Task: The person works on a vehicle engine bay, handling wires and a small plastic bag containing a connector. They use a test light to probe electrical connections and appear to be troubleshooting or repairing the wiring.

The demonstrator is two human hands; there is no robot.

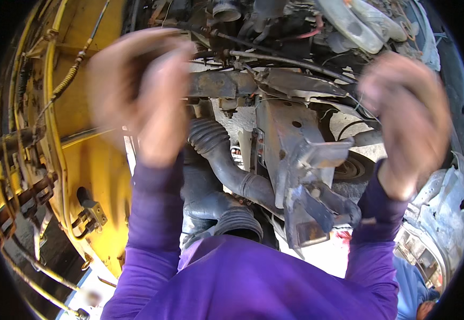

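Note:
My left hand [160, 101] is raised beside the yellow metal panel [90, 176], bent at the wrist and smeared by motion. Across the gap, my right hand [410, 114] is held up at about the same height, also blurred. A thin wire [364, 105] runs close to the right hand's fingers; whether they touch it I cannot make out. Between my forearms lie a dark ribbed hose [209, 136] and a grey metal bracket [309, 154]. Neither hand's grip can be seen clearly.
Yellow pipes and cables [50, 106] run down the left side. Rods and a dark beam [218, 84] cross ahead of me. A wheel [352, 168] shows behind the bracket. Clear plastic sheeting [445, 197] hangs at the right, above a person in blue [410, 282].

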